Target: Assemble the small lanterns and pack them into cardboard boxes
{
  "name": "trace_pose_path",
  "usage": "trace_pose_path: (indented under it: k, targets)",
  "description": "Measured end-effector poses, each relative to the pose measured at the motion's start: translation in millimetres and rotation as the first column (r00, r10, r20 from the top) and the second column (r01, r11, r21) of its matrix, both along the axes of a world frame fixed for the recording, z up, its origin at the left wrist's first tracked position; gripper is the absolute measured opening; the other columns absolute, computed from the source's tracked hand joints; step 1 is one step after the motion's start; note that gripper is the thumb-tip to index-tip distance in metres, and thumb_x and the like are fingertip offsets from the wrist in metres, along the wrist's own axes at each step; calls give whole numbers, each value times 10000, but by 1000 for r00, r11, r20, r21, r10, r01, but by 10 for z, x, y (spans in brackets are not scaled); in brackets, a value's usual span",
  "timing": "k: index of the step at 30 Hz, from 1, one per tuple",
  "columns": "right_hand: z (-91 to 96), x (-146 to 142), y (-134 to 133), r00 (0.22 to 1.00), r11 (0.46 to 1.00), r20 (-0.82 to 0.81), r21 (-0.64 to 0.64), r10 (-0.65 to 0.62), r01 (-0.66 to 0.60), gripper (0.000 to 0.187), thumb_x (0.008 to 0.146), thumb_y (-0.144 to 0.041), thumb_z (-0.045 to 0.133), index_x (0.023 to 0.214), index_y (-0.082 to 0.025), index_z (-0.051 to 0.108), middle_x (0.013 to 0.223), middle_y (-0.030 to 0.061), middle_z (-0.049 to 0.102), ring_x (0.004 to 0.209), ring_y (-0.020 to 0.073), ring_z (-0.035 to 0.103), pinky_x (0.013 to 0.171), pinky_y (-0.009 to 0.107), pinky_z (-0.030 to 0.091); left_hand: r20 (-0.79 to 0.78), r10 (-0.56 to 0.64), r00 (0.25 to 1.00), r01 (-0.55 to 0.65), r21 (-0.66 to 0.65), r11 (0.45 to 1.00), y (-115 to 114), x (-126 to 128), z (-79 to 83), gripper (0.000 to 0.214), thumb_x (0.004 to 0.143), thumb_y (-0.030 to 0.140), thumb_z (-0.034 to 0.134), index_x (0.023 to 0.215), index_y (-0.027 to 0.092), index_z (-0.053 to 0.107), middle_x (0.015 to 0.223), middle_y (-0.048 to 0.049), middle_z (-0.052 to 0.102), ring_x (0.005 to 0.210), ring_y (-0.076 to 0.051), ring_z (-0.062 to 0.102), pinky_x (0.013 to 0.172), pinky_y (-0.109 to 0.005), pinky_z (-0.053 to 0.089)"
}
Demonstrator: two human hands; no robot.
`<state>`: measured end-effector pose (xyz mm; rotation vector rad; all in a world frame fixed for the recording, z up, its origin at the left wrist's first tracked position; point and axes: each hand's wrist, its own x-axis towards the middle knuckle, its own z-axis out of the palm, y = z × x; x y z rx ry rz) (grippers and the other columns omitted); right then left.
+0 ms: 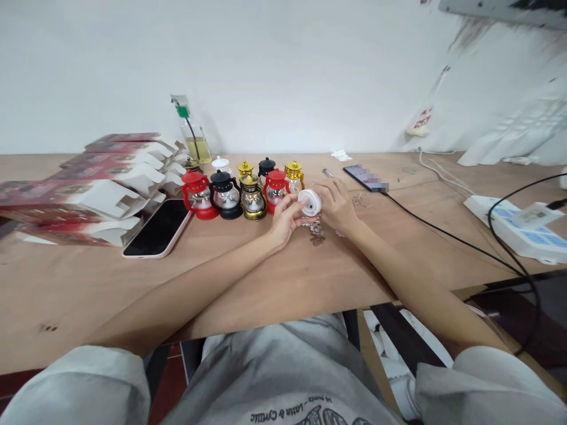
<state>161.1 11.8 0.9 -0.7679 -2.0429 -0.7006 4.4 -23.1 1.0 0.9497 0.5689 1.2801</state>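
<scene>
Between my hands is a small white lantern, tipped so its round underside faces me. My left hand grips its left side, with a finger against the base. Around its far right side my right hand is closed. Below them on the table lies a little heap of small silvery discs, perhaps button cells. Just left of my hands stand several small lanterns, among them a red one, a bronze one, a black one and another red one.
Stacked red-and-white cartons fill the left side, beside a pink-cased phone. A bottle of yellowish liquid stands near the wall. To the right are a cabled phone, small thin pieces and a white power strip.
</scene>
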Motion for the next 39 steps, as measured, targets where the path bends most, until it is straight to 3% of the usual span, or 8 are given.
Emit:
trace_pose_path:
  k: [6,13,17,21,27,33,39]
  targets:
    - [-13,-11,7,1000,1000,-26,-11,7,-7,213,914,-188,408,1057,-164,563,1004,125,621,905,237,524,823,401,426,-2,-9,1000,9,-22,1000,28,13,-14,320,662,265,784,840,156,541,836,8,633,688,-117,647,730,-329,584]
    - [-25,-1,28,1000,998,-11,63,-17,18,188,893,-203,450,1044,-158,553,979,113,636,846,234,533,775,380,443,11,-50,999,51,-94,994,40,-13,-5,260,709,193,746,852,162,531,798,13,656,713,-114,665,734,-274,575]
    - [-34,18,37,1000,1000,-13,11,-23,23,196,896,-201,432,1044,-160,555,996,120,629,855,240,526,786,395,433,20,-95,995,97,-124,988,39,-28,19,213,728,173,702,849,158,527,787,2,664,708,-126,674,715,-259,571]
    - [-29,15,28,1000,1000,-5,-21,20,-20,183,894,-179,438,1037,-156,549,986,125,626,871,241,517,803,394,416,1,-95,995,94,-141,985,43,-30,27,197,736,183,675,843,161,511,785,-12,665,706,-147,678,735,-302,570]
    - [-12,9,11,999,998,21,53,43,-44,180,892,-154,448,1039,-139,550,984,128,624,889,236,524,800,376,422,13,-84,996,85,-147,985,40,-20,25,173,739,171,644,823,162,493,766,-12,654,688,-154,672,729,-322,569]
    - [-19,21,16,999,999,38,-20,29,-29,216,916,-178,407,1061,-149,563,1007,131,623,919,243,538,822,400,426,14,-76,997,77,-146,986,38,-18,19,178,724,158,635,809,159,479,763,-11,641,690,-150,661,739,-341,567]
    - [-6,32,2,994,999,104,-7,40,-40,233,934,-199,402,1087,-149,571,1022,132,635,959,238,549,825,391,448,-4,-69,998,68,-133,989,49,-14,4,195,700,158,625,809,161,463,738,-15,631,686,-162,654,746,-384,565]
